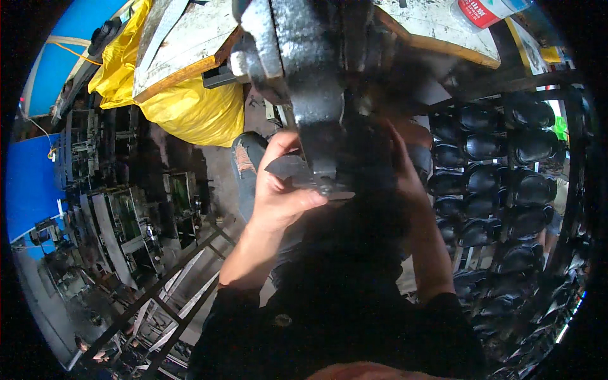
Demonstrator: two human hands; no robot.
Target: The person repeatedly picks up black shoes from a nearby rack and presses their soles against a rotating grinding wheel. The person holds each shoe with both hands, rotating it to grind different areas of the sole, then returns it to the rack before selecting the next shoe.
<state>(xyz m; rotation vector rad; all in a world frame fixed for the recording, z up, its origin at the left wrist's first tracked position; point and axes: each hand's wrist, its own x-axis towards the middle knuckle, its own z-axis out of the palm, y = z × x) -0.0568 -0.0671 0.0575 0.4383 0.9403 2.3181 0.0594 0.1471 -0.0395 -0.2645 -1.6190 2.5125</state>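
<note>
A dark, worn machine head (pixel 316 95), like that of a post sewing machine, stands in front of me and reaches down between my hands. My left hand (pixel 277 196) is on its left side, with thumb and fingers closed on a thin dark flat piece (pixel 290 167), possibly leather. The thumb tip lies close to the machine's lower end. Right of the machine, my right hand (pixel 401 155) is raised in shadow. Its fingers are mostly hidden, and I cannot make out what it touches.
White worktops (pixel 190 44) with worn edges flank the machine. A yellow sack (pixel 196 117) hangs below the left one. A red and white tub (pixel 481 12) stands far right. Racks of black shoe-like items (pixel 484 177) fill the right side. Metal frames (pixel 120 228) stand left.
</note>
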